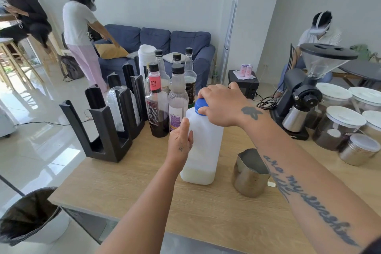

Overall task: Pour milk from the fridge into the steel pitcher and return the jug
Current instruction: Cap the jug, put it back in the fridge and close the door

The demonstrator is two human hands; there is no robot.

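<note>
Two hands are on the milk jug (203,150), which stands on the wooden counter (144,192) just beside the steel pitcher (249,177). The left hand (180,140) grips its frosted plastic side and the right hand (222,105) curls round the blue cap (200,105). Only a thin layer of milk sits in the jug's squarish bottom and none shows in the shiny pitcher, so pouring and the return to the fridge both look still to do.

Behind jug (206,146): syrup bottles (157,109); pitcher (247,177) just R; counter (134,192) free front-L.

Left hand (181,140) steadies the upright milk jug (203,146); right hand (221,105) grips its blue cap (200,105) beside the steel pitcher (249,173).
</note>
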